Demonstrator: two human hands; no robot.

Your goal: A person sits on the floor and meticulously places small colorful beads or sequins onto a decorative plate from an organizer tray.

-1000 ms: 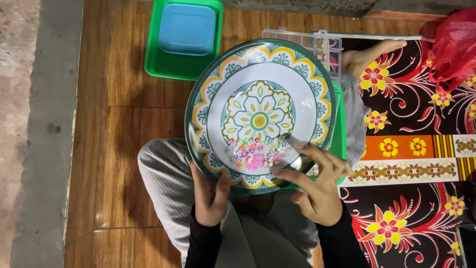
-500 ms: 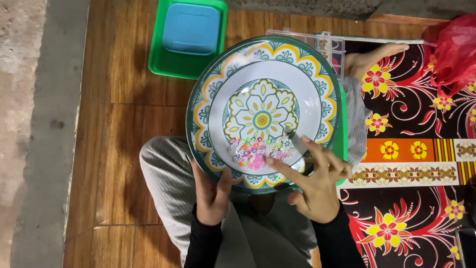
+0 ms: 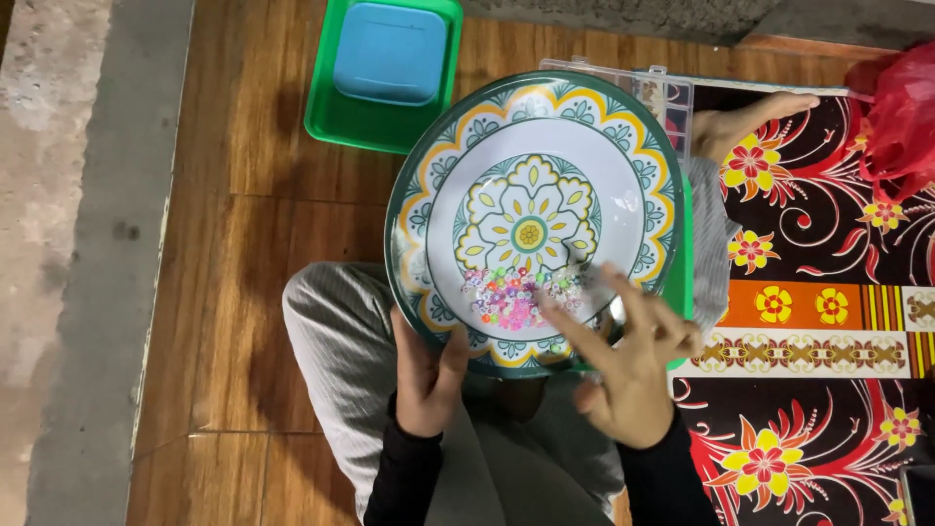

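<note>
A round patterned plate (image 3: pixel 623 146) with a green and yellow rim rests over my lap. A small heap of colourful beads (image 3: pixel 516 295) lies on its near part. My left hand (image 3: pixel 426 378) grips the plate's near-left rim from below, thumb on the edge. My right hand (image 3: pixel 628 365) hovers over the near-right rim with fingers spread, its forefinger reaching into the beads. Nothing is held in that hand.
A green tray (image 3: pixel 331 115) holding a blue lidded box (image 3: pixel 390 52) sits on the wooden floor beyond the plate. A clear compartment box (image 3: pixel 672 93) lies behind the plate. A floral mat (image 3: pixel 828 390) covers the right, with a red bag (image 3: pixel 901 112) and my bare foot (image 3: pixel 745 122).
My right hand's forefinger has slid left into the bead heap. The view has shifted slightly, and the left hand keeps its hold on the plate.
</note>
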